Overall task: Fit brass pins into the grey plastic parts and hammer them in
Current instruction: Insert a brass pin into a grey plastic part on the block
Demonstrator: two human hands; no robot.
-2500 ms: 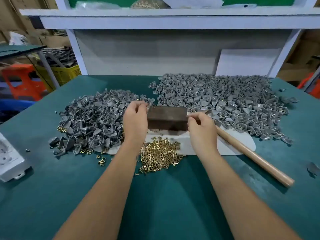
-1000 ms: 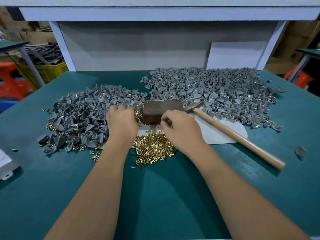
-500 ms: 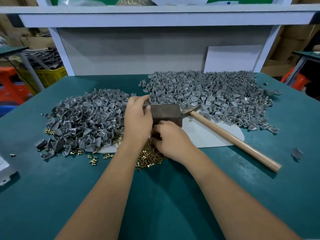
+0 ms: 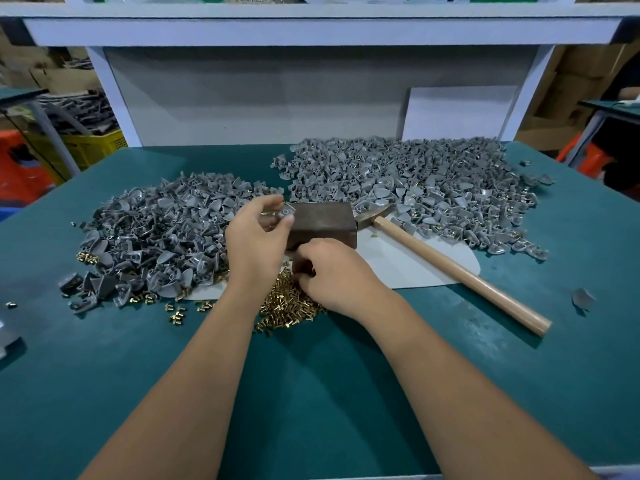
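My left hand [image 4: 258, 237] pinches a small grey plastic part [image 4: 286, 213] just left of the brown metal block [image 4: 323, 220]. My right hand [image 4: 337, 275] reaches down into the heap of brass pins [image 4: 287, 303] in front of the block, fingers curled; what they hold is hidden. One heap of grey parts [image 4: 162, 230] lies to the left, and a larger heap of grey parts [image 4: 408, 185] lies behind and right. The hammer [image 4: 450, 265] lies on the table to the right, its head beside the block.
A white sheet [image 4: 415, 265] lies under the block and hammer on the green table [image 4: 311, 393]. A few loose brass pins [image 4: 176, 313] are scattered at front left. A white shelf frame [image 4: 311, 26] stands behind. A stray grey part [image 4: 583, 297] lies far right.
My left hand has left the left pile and lifted a grey part up beside the block. My right hand has come down from the block to the brass pins.
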